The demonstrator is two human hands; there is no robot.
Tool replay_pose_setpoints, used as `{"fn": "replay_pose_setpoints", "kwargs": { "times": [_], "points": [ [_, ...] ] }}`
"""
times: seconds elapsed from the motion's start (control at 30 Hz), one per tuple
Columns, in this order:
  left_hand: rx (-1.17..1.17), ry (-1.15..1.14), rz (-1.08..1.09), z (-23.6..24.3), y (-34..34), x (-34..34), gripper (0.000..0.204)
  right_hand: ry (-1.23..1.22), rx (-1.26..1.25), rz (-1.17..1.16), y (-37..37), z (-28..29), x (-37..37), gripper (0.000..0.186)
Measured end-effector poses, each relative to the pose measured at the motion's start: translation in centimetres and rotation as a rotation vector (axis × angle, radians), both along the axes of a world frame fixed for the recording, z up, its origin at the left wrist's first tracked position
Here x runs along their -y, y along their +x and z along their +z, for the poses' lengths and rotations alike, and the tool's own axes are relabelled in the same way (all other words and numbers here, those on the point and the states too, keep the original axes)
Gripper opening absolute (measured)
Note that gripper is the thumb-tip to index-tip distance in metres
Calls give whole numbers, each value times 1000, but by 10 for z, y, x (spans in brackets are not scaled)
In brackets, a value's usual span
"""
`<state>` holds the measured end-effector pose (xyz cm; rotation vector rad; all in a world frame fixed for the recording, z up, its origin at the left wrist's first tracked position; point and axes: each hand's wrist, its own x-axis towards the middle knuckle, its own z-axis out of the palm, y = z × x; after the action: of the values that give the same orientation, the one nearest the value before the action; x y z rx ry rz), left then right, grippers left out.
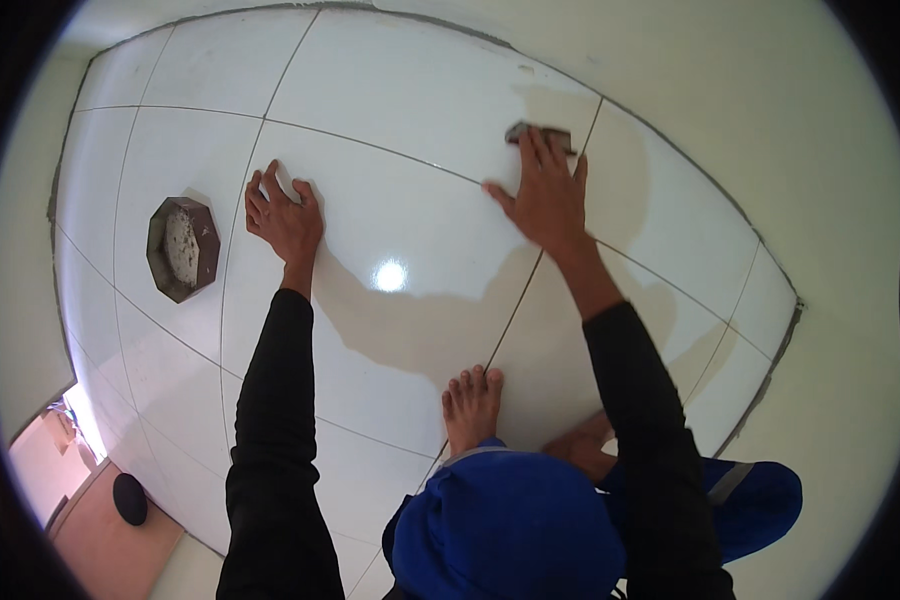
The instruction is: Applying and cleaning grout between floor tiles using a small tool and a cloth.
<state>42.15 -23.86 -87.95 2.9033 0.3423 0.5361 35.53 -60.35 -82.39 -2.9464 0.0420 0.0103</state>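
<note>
My right hand (548, 200) is on the white tiled floor (390, 60), its fingers over a small dark grey-brown block (538, 133) and the thumb spread to the left. The block looks like a sponge or pad, but its exact kind is partly hidden and blurred. My left hand (286, 215) rests on the tiles with its fingers apart and bent, holding nothing. Left of it stands a dark octagonal bowl (210, 245) with a pale, speckled greyish residue inside.
Pale walls meet the floor along rough grey edges at the far side and on the right (810, 150). My bare foot (473, 405) is planted near the middle. At the lower left is a brown panel (120, 545) with a black oval piece (130, 499), beside a bright opening.
</note>
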Motion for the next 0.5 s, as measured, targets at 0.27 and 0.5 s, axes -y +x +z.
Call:
{"fn": "replay_pose_setpoints", "kwargs": {
  "times": [0.27,0.5],
  "points": [
    [-2,3,5,0,-1,-7,50,-9,-83,13,-19,1,-10,97],
    [-5,-12,17,-6,-5,-10,50,-77,-41,-2,-11,-5,-25,94]
  ]
}}
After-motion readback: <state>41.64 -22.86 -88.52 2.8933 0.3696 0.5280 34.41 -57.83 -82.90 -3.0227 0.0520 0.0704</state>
